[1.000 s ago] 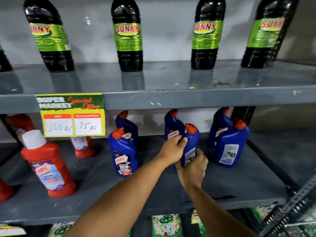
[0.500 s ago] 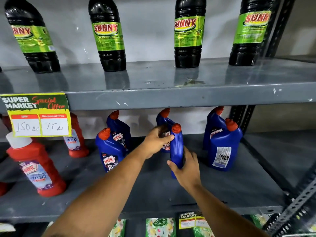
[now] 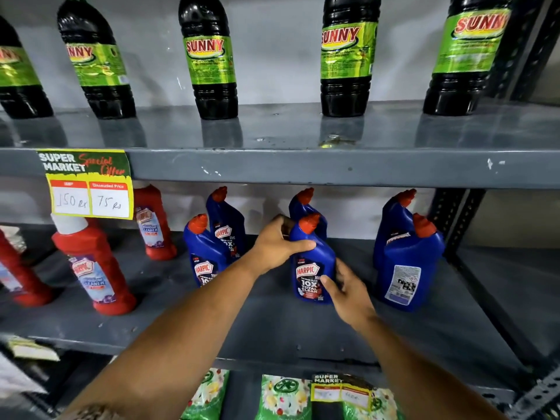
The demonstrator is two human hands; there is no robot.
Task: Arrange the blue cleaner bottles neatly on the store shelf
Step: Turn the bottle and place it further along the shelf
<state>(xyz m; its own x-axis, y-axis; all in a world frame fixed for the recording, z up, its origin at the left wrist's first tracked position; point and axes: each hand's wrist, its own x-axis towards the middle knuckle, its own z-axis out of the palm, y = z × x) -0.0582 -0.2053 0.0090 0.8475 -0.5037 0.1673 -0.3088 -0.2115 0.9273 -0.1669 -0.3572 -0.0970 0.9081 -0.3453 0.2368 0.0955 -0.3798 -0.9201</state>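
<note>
Several blue cleaner bottles with orange caps stand on the grey middle shelf [image 3: 272,325] in pairs. The middle front blue bottle [image 3: 312,262] stands upright with its front label facing me. My left hand [image 3: 280,242] grips its upper left side and shoulder. My right hand [image 3: 345,287] holds its lower right side, thumb across the label. Right behind it stands another blue bottle [image 3: 303,204]. To the left is a pair of blue bottles [image 3: 203,253], labels facing me. At the right stands a front bottle [image 3: 409,268] showing its back label, with one behind it.
Red cleaner bottles [image 3: 94,268] stand on the left of the same shelf under a yellow price tag [image 3: 88,189]. Dark bottles with green labels [image 3: 209,62] line the upper shelf. Green packets [image 3: 285,395] lie below. A metal upright [image 3: 454,219] bounds the right side.
The middle front bottle was turned in my hands: its label pointed away or sideways before and faces me now. My view moved closer.
</note>
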